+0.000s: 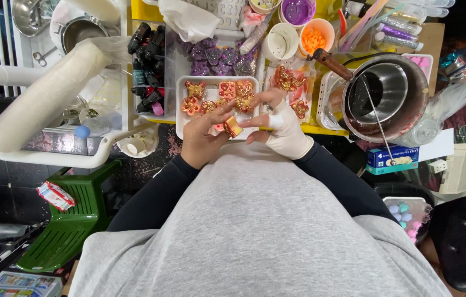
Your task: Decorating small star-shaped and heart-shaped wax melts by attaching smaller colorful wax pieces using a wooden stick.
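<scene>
My left hand (202,138) is bare and my right hand (282,127) wears a pale glove. Together they pinch a small red and gold square piece (232,127) just above my grey top. Right behind the hands lies a white rectangular tray (180,104) with several red and gold ornaments (227,91) shaped like bows and flowers. More such ornaments (289,80) rest on clear wrap to the tray's right.
A metal melting pot (387,96) with a wooden-handled tool stands at the right. Dark small bottles (147,66), purple pieces (216,58), cups of orange and purple material (316,38), a roll of white cups (46,99), a green stool (73,220) and a blue glove box (392,158) surround the work area.
</scene>
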